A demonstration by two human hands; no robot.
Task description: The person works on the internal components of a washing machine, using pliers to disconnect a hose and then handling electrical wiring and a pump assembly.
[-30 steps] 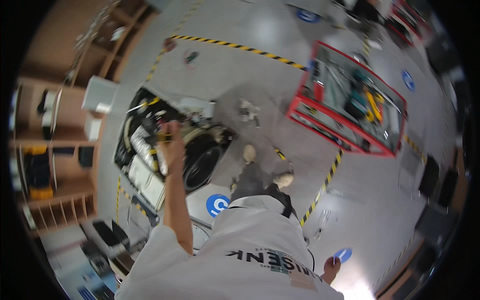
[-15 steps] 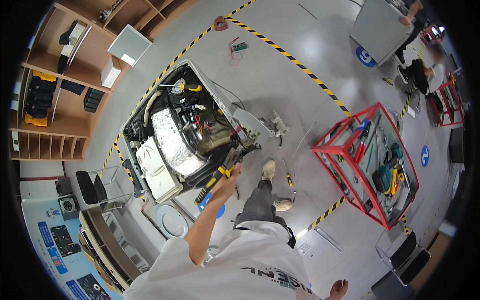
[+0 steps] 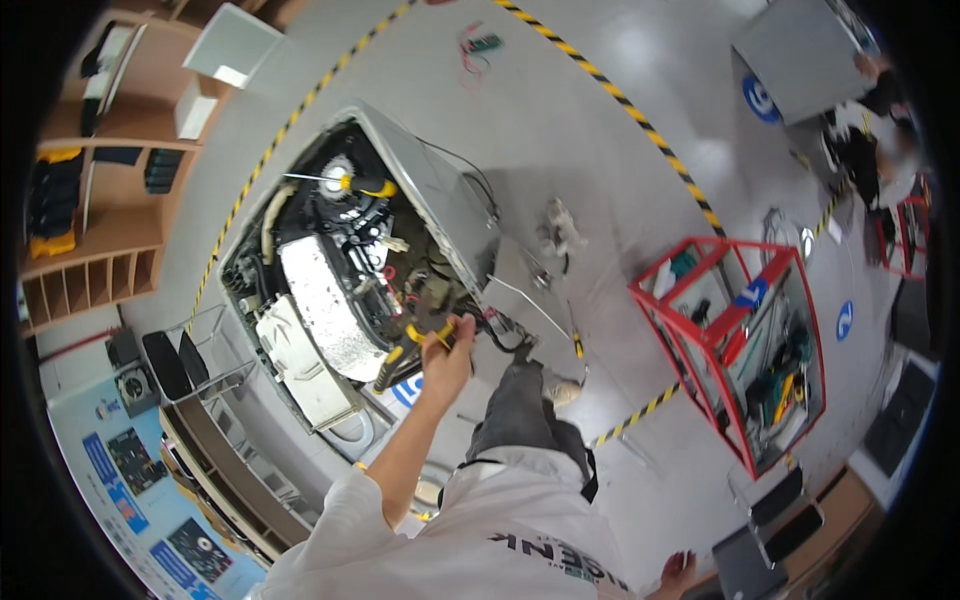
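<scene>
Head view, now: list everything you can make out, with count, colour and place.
opened appliance: one, grey, left of centre
pliers: one, black-yellow, in left grip
screwdrivers: two, black-yellow, one on the appliance, one on the floor
multimeter: one, green, floor, top
tool carts: two, red, right
floor tape: several strips, yellow-black
round floor markers: at least three, blue
chairs: at least two, black, left and lower right
shelving: wooden, left
co-worker: at least one, upper right
shirt: one, white, bottom
left grip: one, bare, around pliers
right grip: one, bare, lower right
</scene>
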